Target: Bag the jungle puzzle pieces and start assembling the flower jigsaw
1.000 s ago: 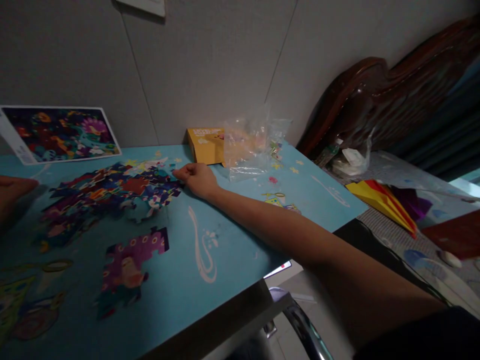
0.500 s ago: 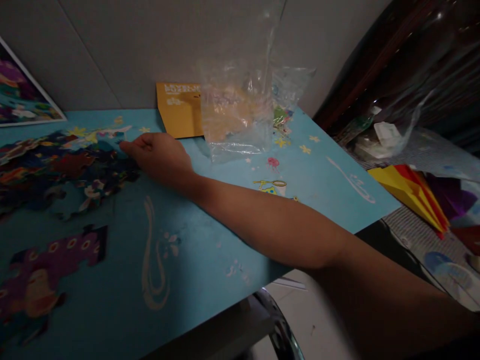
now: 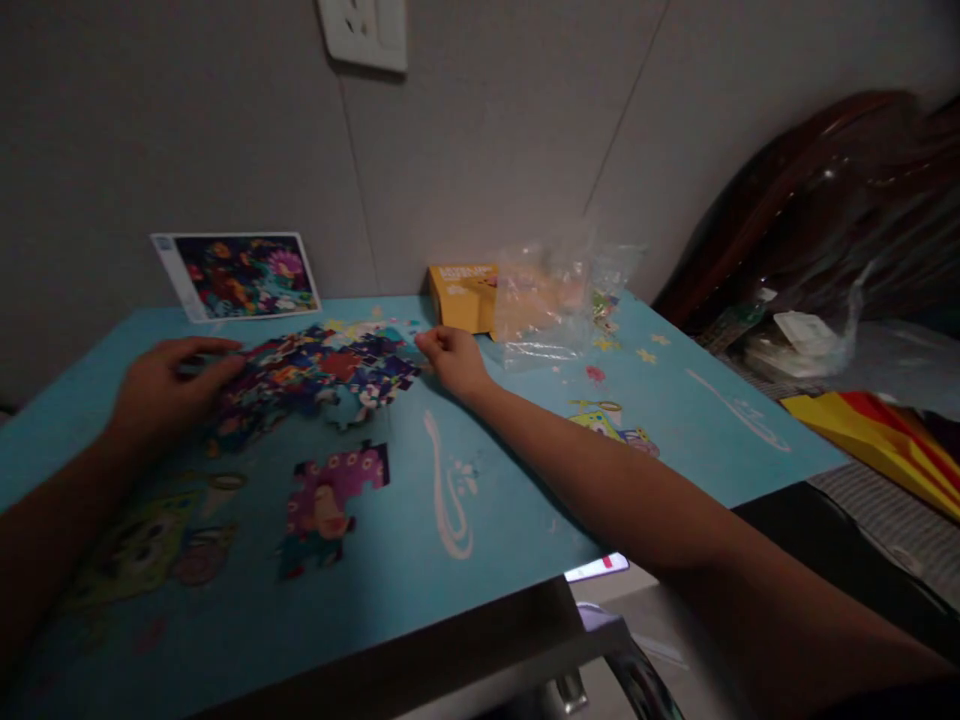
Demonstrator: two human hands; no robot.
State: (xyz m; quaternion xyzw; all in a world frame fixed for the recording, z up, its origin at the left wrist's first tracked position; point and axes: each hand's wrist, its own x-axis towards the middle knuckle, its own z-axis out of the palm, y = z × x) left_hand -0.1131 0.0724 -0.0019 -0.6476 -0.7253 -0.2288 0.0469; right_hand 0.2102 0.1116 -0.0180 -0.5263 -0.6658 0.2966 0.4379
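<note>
A heap of loose jigsaw puzzle pieces (image 3: 300, 375) lies on the blue table, mostly dark with red, orange and teal bits. At the heap's left edge is my left hand (image 3: 169, 385), its thumb and fingers apart and reaching over the pieces. My right hand (image 3: 456, 360) is at the right edge, thumb and fingertips pinched together; whatever is between them is too small to make out. Nearer to me lies a joined puzzle section (image 3: 337, 490), purple with ringed spots and a pinkish shape.
A puzzle picture card (image 3: 251, 275) leans against the wall behind the heap. Right of it stand a yellow box (image 3: 463, 300) and a clear plastic bag (image 3: 540, 310). The blue table (image 3: 510, 530) carries printed cartoon figures. Coloured paper (image 3: 862, 430) lies beyond its right edge.
The view has swung left and drawn back, bringing my left hand and the whole card into sight. My right hand stays pinched at the heap's right edge.
</note>
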